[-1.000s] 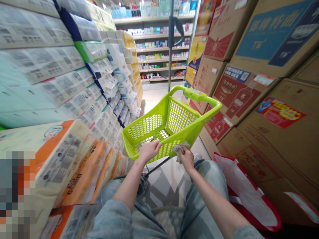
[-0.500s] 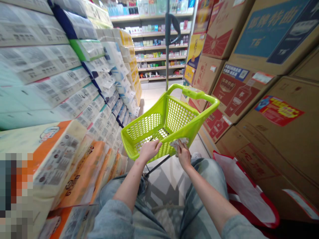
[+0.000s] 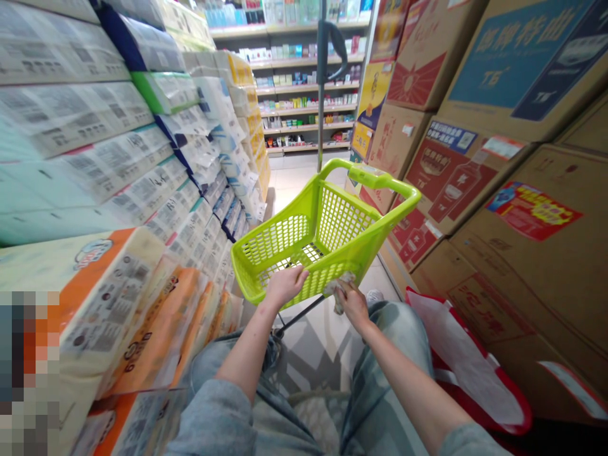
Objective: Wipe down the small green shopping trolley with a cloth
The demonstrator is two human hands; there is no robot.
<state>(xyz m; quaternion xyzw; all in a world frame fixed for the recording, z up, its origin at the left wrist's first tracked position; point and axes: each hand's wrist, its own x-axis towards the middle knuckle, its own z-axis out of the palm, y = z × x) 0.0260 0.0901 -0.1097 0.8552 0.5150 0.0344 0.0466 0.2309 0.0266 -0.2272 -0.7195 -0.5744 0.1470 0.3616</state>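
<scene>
In front of my knees stands a lime-green plastic shopping cart (image 3: 275, 244) with a latticed basket and a looped handle at its far right. My left hand (image 3: 286, 285) is closed over the near rim of the basket, its fingers partly hidden behind the edge. A crumpled whitish cloth (image 3: 338, 288) is bunched in my right hand (image 3: 354, 303), pressed to the outer near side of the cart, low and toward the right. A thin metal leg runs under the basket to a wheel near my left foot.
Stacked tissue packs (image 3: 137, 171) wall the left side. Cardboard cartons (image 3: 475, 183) rise on the right. A red-edged white bag (image 3: 475, 361) lies beside my right leg. Behind the cart stand a grey pole with a handle (image 3: 321, 82) and stocked shelves (image 3: 304, 92).
My right hand has slid the cloth slightly downward along the cart's side. My left hand keeps its place on the rim.
</scene>
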